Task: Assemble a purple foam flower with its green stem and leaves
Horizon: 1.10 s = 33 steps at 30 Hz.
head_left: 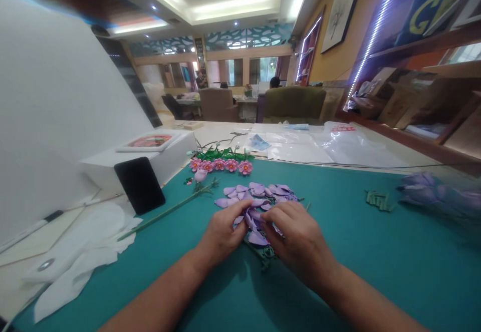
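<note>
Between my two hands is a purple artificial flower (254, 218) with loose, curling petals. My left hand (227, 227) pinches its left side between thumb and fingers. On the other side my right hand (293, 229) has its fingertips closed on a petal. Several loose purple petals (257, 189) lie on the green mat (169, 277) just beyond the hands. Below the flower, dark green stem pieces (266, 254) show, partly hidden by my right hand. The fingertips of both hands are partly covered by petals.
A row of pink flowers (220, 165) lies at the back of the mat. Left are a long green stem (173, 207), a black phone (140, 186) and white tissue (86, 257). Right are small green pieces (378, 200) and bagged purple flowers (439, 190). Plastic sheets (300, 146) lie behind.
</note>
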Each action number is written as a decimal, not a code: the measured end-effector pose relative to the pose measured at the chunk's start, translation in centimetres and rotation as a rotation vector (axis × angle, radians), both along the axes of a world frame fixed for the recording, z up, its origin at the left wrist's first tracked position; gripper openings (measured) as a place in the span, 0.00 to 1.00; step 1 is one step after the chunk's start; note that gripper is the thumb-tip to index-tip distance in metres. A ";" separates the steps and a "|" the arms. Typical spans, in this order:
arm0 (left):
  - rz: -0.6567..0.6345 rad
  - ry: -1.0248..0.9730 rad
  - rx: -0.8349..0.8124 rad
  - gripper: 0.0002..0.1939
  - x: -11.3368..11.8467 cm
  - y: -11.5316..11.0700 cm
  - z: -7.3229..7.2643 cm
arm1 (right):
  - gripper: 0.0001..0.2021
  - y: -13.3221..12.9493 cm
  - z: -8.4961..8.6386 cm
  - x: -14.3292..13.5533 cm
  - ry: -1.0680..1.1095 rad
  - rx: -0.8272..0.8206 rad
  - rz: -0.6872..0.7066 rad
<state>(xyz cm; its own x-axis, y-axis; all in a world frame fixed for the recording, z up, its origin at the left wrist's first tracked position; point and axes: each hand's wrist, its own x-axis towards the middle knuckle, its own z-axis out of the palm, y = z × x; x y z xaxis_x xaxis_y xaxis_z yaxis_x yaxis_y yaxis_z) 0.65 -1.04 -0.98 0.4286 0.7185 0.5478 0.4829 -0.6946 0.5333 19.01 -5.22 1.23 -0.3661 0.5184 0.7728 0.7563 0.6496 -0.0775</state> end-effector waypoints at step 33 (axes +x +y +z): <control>0.049 -0.022 -0.029 0.19 0.4 0.0 -0.3 | 0.07 0.0 -0.3 0.2 -0.008 0.004 0.013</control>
